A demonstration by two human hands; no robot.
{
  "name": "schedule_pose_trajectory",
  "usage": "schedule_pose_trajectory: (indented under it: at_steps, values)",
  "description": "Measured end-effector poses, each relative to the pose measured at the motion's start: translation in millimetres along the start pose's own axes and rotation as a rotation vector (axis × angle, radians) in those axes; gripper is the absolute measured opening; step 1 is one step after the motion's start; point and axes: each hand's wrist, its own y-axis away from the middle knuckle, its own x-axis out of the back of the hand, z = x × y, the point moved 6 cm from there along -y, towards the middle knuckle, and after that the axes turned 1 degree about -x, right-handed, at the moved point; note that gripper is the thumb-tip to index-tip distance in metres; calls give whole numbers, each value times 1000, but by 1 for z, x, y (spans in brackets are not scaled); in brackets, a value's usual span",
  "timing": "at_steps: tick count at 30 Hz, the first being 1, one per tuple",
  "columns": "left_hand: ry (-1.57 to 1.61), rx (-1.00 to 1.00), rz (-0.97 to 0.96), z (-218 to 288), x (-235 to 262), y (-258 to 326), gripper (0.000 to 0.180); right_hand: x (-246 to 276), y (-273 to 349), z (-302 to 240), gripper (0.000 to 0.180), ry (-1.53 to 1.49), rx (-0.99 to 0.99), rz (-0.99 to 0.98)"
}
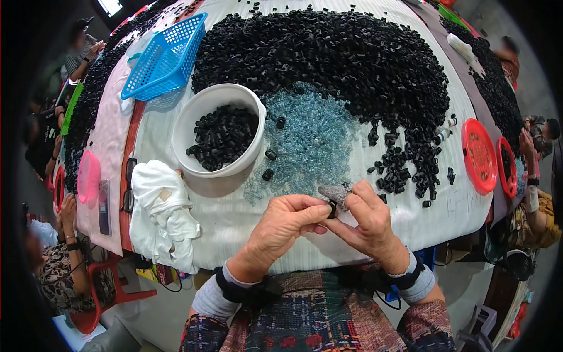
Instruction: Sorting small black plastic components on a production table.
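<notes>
Near the table's front edge, my left hand pinches a small black plastic part between thumb and fingers. My right hand is closed at the same part from the other side, its thumb just below it. A grey wrap covers one finger of the right hand. Whether a smaller piece is also in the fingers is hidden. Just beyond the hands spreads a pile of small clear bluish pieces, with a few black parts lying on it.
Behind lies a big heap of black parts. To the left stand a white bowl of black parts, a blue basket and a white cloth. A red lid lies right. Other people sit at both sides.
</notes>
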Motion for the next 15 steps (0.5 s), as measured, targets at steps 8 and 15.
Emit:
schedule_pose_trajectory:
  at_steps: [8, 15]
  values:
    - [-43, 11, -46, 0, -5, 1, 18, 3, 6, -3, 44, 29, 40, 39]
    - [-64, -39, -55, 1, -11, 0, 20, 9, 2, -1, 28, -135, -28, -6]
